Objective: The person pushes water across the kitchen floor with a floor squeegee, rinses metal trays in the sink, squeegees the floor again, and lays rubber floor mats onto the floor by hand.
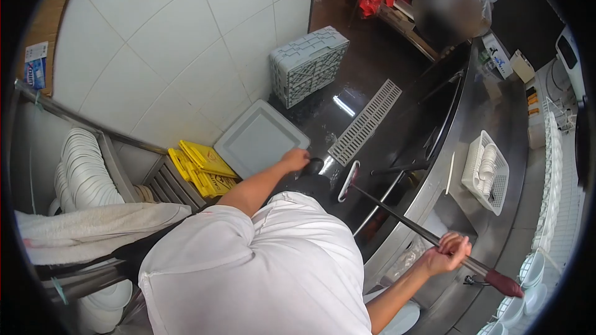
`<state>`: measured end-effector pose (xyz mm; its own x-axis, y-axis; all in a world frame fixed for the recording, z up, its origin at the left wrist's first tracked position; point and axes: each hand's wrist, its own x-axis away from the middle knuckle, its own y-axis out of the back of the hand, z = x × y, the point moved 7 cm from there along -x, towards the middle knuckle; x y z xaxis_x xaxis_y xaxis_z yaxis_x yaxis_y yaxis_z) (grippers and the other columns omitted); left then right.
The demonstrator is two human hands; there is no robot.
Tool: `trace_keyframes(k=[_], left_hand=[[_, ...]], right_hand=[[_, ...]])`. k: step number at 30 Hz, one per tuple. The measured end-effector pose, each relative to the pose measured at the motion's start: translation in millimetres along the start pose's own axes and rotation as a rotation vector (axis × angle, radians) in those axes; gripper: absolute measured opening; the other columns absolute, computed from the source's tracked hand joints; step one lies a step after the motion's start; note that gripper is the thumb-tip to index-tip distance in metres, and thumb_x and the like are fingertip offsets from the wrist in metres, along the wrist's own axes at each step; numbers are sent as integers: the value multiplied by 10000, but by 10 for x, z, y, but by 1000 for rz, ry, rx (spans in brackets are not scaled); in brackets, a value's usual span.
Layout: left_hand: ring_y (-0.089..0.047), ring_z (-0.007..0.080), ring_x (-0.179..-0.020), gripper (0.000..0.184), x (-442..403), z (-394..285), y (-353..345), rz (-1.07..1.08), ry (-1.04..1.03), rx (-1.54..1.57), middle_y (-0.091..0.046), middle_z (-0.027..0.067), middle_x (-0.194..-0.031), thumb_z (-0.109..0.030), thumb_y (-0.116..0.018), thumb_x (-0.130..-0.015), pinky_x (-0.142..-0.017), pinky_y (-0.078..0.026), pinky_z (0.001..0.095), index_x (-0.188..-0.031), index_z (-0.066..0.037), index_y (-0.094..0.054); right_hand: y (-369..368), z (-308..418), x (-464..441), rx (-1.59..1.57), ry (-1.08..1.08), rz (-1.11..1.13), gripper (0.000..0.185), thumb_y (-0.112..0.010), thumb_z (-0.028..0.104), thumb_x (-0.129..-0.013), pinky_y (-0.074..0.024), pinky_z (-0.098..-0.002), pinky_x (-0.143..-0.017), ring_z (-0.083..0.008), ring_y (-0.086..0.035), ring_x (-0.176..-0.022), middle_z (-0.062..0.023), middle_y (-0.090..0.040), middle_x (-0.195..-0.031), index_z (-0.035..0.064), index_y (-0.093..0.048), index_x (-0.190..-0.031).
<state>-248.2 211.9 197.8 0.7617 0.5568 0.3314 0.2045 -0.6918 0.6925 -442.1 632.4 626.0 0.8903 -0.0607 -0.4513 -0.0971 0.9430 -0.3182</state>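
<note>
right hand (pixel 452 254) clasped round slim smooth pole (pixel 397 214), lower right, left hand (pixel 296 159) at flat squarish grey panel (pixel 257 142), centre, cannot tell its grip

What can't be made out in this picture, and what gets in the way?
Head view: fingertips of the left hand, hidden by the hand itself.
Head view: part of the pole, covered by the right hand.
Head view: the other person's head, blurred.
Head view: lower edges of some plates, behind the towel.
Head view: fine print on the label, too small.
</note>
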Motion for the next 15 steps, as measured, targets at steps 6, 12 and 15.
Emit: trace_keyframes(k=[6,12,15], left_hand=[[-619,352,-1158,424,48,-840,-447,213,-211,10,-628,158,-1230,-309,-712,-843,-967,-509,455,-1233,-144,-683],[-532,333,-1271,708,-289,-1989,186,-315,-506,286,-553,128,-1300,-255,-836,-727,-1024,-477,429,-1352,-105,-539],[-612,338,-1101,396,-832,-2093,318,-331,-423,371,-637,102,-1072,-258,-827,-704,-891,-510,466,-1030,-113,-657]], right_hand=[[-695,60,-126,-68,4,8,386,-467,154,-1000,-257,-275,-489,-111,-257,-473,5,-258,-520,137,-324,-642],[-1790,-470,-200,-115,-28,180,382,-462,152,-995,-272,-292,-517,-117,-255,-493,0,-253,-535,132,-315,-642],[-2348,-734,-56,-269,-132,541,374,-460,138,-978,-269,-290,-519,-115,-248,-486,7,-253,-534,144,-297,-642]])
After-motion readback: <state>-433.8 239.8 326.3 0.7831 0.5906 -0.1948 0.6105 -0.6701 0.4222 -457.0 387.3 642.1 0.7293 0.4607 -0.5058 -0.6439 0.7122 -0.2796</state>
